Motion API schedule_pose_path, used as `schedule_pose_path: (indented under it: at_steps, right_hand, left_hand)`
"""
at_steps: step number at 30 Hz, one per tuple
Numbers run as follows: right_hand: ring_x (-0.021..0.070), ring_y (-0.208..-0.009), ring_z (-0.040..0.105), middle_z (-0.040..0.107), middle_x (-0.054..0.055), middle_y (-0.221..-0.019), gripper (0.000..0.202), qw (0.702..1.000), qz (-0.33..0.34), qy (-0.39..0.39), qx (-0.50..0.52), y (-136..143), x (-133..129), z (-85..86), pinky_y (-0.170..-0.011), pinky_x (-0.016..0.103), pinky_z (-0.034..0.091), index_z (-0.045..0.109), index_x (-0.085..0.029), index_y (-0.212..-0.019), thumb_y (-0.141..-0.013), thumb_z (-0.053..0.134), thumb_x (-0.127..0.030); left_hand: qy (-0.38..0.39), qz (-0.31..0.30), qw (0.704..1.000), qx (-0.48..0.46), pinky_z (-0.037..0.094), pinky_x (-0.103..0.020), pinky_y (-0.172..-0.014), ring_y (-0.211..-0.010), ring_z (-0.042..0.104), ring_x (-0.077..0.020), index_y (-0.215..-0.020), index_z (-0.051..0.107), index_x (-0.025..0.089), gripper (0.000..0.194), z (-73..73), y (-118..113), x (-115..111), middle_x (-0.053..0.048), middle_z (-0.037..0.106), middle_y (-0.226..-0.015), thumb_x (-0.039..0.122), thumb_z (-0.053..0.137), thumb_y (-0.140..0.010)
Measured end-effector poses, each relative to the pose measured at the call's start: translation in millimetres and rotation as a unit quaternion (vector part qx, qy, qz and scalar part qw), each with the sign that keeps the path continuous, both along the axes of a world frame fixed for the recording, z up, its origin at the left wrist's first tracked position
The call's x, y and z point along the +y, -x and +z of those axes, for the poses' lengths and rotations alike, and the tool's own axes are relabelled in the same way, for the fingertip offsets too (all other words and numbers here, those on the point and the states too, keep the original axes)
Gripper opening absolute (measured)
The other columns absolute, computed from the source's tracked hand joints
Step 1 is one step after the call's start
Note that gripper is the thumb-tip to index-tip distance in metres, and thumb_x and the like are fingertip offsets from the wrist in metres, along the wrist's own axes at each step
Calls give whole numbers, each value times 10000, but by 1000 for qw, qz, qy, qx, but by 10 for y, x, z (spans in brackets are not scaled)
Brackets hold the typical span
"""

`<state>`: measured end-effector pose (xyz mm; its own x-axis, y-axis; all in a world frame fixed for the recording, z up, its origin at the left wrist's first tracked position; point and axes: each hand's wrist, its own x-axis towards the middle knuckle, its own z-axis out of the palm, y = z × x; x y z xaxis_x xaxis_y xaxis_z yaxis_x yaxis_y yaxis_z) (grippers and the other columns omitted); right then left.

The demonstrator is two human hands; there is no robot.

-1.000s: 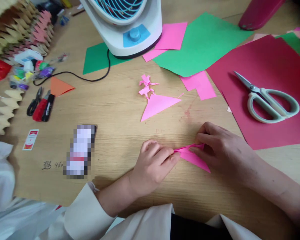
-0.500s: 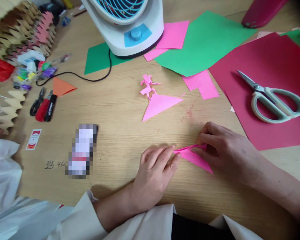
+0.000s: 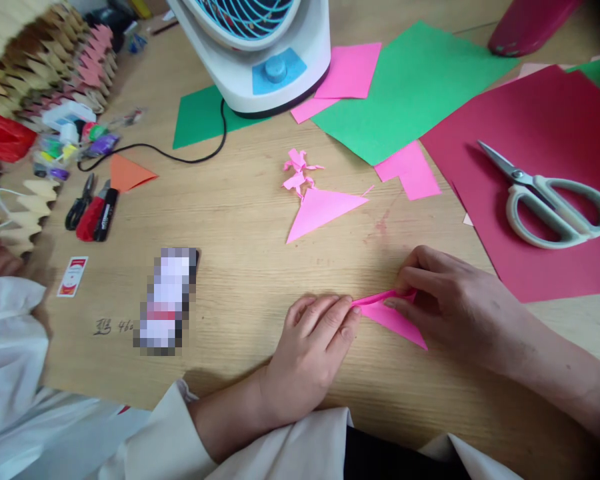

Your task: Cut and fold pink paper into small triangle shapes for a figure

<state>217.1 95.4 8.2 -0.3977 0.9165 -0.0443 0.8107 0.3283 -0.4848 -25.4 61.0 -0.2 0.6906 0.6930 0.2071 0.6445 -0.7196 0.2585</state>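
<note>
A bright pink piece of paper (image 3: 391, 320), folded to a triangle, lies on the wooden table between my two hands. My left hand (image 3: 314, 347) presses its left corner with the fingertips. At the upper right of the paper, my right hand (image 3: 445, 303) pinches the raised folded edge between thumb and fingers, and the hand covers that end. Beyond them lies a lighter pink paper triangle (image 3: 325, 210), with small crumpled pink paper scraps (image 3: 296, 172) touching its upper left side.
White-handled scissors (image 3: 550, 200) rest on red paper (image 3: 535, 273) at the right. A fan (image 3: 280, 87) stands at the back beside green paper (image 3: 405, 87). On the left are a phone (image 3: 167, 300), an orange paper triangle (image 3: 130, 175), a cutter (image 3: 91, 217) and another person's white sleeve (image 3: 10, 333).
The view has shifted slightly. Both hands keep their hold on the pink paper, whose upper folded edge looks a little more raised near my right fingers.
</note>
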Motion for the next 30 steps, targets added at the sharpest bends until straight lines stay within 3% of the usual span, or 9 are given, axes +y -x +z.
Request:
schedule_pose_path:
  at_steps: [3,7,12,23,28,30]
  right_hand:
    - [182,-723,542,552,39,-817,215,1000,24,-9,17,-17,1,-3,-588,300,375,596,-206,-738,-881,605,-367]
    - [174,-740,536,563,43,-840,208,998,47,-1,28,-38,3,-6,-587,295,367,584,-205,-711,-905,587,-279]
    - [166,-747,534,558,34,-840,217,999,43,-4,32,-66,-5,-35,-590,299,366,555,-203,-697,-902,600,-257]
    - [200,-735,552,569,46,-817,202,997,55,-13,52,-84,4,-77,-554,334,390,554,-242,-706,-901,604,-240]
    - [217,-743,566,583,54,-838,44,997,60,-9,52,-75,5,-51,-576,344,426,637,-262,-885,-904,602,-243]
    - [216,-766,580,589,55,-861,93,997,65,-4,52,-75,-5,-35,-585,336,433,661,-279,-959,-912,594,-236]
  left_hand:
    - [-2,-5,1000,-1,402,-430,-1042,-1208,549,-236,-1251,607,119,326,2,9,9,-93,657,-1290,100,521,-937]
    - [12,-10,1000,-8,404,-434,-1077,-1230,545,-234,-1268,589,102,343,9,16,21,-102,652,-1295,107,527,-930]
    - [32,30,998,-34,452,-435,-1066,-1196,559,-251,-1268,591,66,370,45,6,47,-124,658,-1264,121,564,-902]
    - [14,-3,999,-34,469,-452,-1069,-1198,555,-252,-1233,620,79,340,33,42,46,-134,656,-1261,77,554,-900]
    - [2,4,1000,-21,476,-454,-1046,-1188,549,-251,-1237,619,89,334,2,29,28,-125,656,-1261,90,543,-912]
    - [-5,7,1000,-13,477,-453,-1038,-1185,549,-249,-1245,616,94,338,-7,23,24,-117,656,-1265,92,541,-915]
